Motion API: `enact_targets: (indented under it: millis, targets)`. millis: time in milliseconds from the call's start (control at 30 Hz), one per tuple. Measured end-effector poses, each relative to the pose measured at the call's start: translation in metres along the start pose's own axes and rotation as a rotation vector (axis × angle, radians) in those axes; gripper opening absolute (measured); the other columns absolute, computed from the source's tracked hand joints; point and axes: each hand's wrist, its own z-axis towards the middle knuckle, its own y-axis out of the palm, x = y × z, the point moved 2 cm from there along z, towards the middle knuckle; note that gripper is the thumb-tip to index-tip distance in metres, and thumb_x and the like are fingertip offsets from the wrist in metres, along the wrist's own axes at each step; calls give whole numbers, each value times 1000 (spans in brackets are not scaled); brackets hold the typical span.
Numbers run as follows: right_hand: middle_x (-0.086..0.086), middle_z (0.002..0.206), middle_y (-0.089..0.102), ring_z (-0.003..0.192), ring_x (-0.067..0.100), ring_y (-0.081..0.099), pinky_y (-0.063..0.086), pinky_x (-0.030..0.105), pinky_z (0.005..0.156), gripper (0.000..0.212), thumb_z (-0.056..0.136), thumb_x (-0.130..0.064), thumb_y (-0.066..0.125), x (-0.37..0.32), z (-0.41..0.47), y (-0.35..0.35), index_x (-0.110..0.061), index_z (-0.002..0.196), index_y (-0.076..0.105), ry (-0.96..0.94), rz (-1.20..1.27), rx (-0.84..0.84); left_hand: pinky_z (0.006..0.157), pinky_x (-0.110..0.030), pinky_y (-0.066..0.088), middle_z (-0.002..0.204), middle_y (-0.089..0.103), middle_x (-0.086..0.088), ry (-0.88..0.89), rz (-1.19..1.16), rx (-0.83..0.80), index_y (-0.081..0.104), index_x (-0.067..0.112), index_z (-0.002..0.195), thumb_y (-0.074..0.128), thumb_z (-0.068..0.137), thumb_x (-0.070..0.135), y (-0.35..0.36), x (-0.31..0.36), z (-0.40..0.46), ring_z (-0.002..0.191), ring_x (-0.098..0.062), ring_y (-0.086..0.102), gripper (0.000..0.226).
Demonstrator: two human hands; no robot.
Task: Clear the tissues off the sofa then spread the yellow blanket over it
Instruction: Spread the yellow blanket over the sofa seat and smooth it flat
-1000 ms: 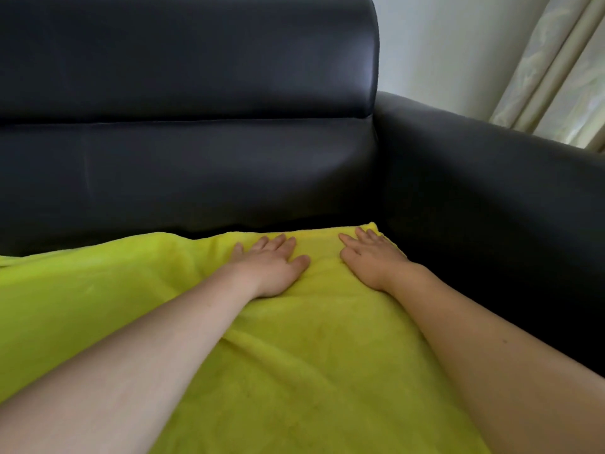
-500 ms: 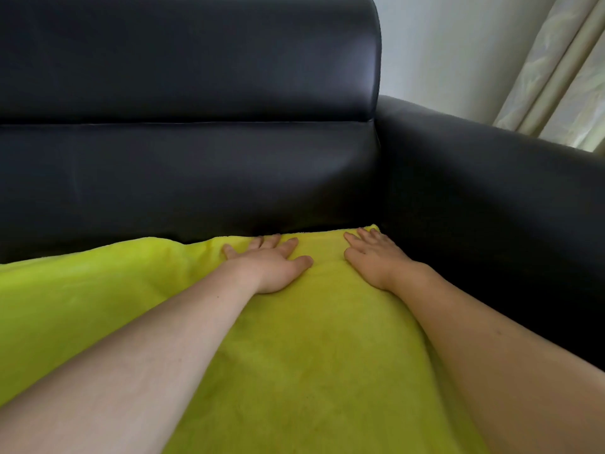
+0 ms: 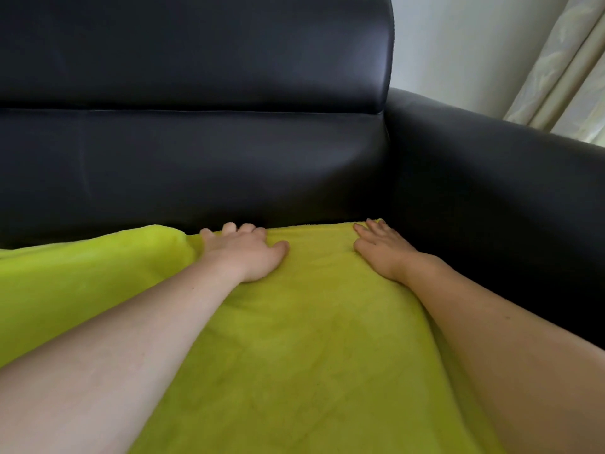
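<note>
The yellow blanket (image 3: 311, 339) lies flat over the seat of the black leather sofa (image 3: 196, 158), its far edge at the foot of the backrest. My left hand (image 3: 245, 253) presses palm down on the blanket's far edge, fingertips at the gap under the backrest. My right hand (image 3: 381, 249) lies flat on the blanket's far right corner, beside the armrest. Neither hand holds anything. A raised fold (image 3: 163, 237) of blanket sits left of my left hand. No tissues are in view.
The sofa's right armrest (image 3: 491, 191) runs along the right side. Behind it are a white wall (image 3: 458, 44) and a pale curtain (image 3: 563, 70) at the top right.
Both hands have slid the blanket's far edge further back toward the backrest, and my left hand has drifted left, away from the right one. The blanket's wrinkles have flattened.
</note>
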Motion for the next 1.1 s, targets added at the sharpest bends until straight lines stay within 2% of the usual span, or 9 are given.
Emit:
enact_targets:
  millis: [167,333,467,600,733,800,867,967,1100]
  targets:
    - [5,164,1,150,22,-4,1,36,119,57,103,-40,24,-9,-13,-10,-22,156,11,7,75,4,116,-63,1,165,5,10,-79,-81,-104,14,41,156,15,88,79,5,-35,-18,151,-29,3,78]
    - [4,159,26,145,18,24,18,31,117,49,102,-29,34,-28,-54,-23,-14,148,39,-48,173,283,114,-68,5,166,2,9,-100,-127,-63,18,39,156,16,90,75,3,-35,-34,152,-30,2,75]
    - [1,156,31,141,17,32,25,30,113,47,100,-26,39,-33,-113,-23,-15,146,42,-5,253,380,116,-63,8,164,11,7,171,-140,119,28,32,153,22,96,66,-4,-8,-66,150,-23,10,66]
    - [7,140,42,120,24,48,45,37,99,43,96,-18,39,-11,-174,-11,-11,138,46,193,-15,263,117,-61,4,165,5,12,289,-53,-34,13,43,155,17,93,72,14,-5,-91,152,-19,5,69]
    - [8,101,60,86,24,62,54,35,71,27,96,-24,39,-16,-205,-22,-11,113,56,406,-169,-5,117,-62,3,165,12,4,216,52,60,20,33,156,16,96,67,-1,-6,-96,151,-25,10,69]
    - [9,97,62,82,27,66,59,35,68,28,95,-30,45,-16,-209,-30,-12,114,54,512,36,-148,118,-62,3,165,12,4,331,78,88,23,32,155,20,97,64,-6,9,-110,151,-22,10,65]
    - [12,101,65,83,29,69,60,38,65,31,93,-28,53,-11,-207,-32,-12,120,51,545,431,-215,117,-62,1,165,3,11,411,9,-48,15,41,155,22,97,66,0,16,-125,152,-18,2,64]
    - [11,106,72,92,28,72,58,46,83,34,92,-24,57,-2,-206,-35,-9,123,58,482,894,-140,115,-64,-4,164,-7,19,405,-42,-144,2,50,153,17,93,73,15,9,-131,152,-14,-8,66]
    - [14,102,70,90,31,69,57,43,81,21,89,-20,63,10,-217,-38,-12,108,63,497,1017,-30,115,-66,-3,164,-5,19,369,-35,-80,2,51,153,15,92,74,19,5,-128,152,-15,-6,66]
